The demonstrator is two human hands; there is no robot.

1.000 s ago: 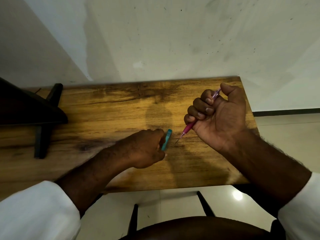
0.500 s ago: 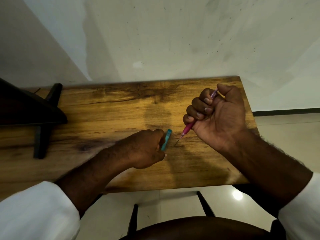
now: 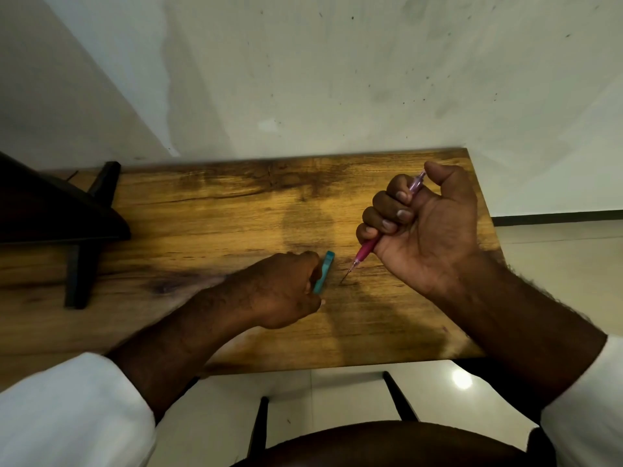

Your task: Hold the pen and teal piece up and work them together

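My left hand (image 3: 283, 291) rests on the wooden table (image 3: 209, 230) and grips a small flat teal object (image 3: 324, 271) held on edge. My right hand (image 3: 428, 227) is fisted round a pink and clear pen-like tool (image 3: 365, 249), thumb over its upper end. The tool slants down to the left, and its thin metal tip (image 3: 345, 276) reaches the tabletop just right of the teal object. A small gap separates the tip from the teal object. Both forearms show white sleeves.
A dark wooden stand or bracket (image 3: 77, 237) sits on the table's left part. A pale wall (image 3: 303, 79) rises behind the far edge. The table's right edge (image 3: 485, 210) drops to a tiled floor. Below the near edge are black chair legs (image 3: 259, 426) and my knee.
Almost nothing moved. My right hand with the tool has shifted very slightly; the left hand and the teal object stay in place.
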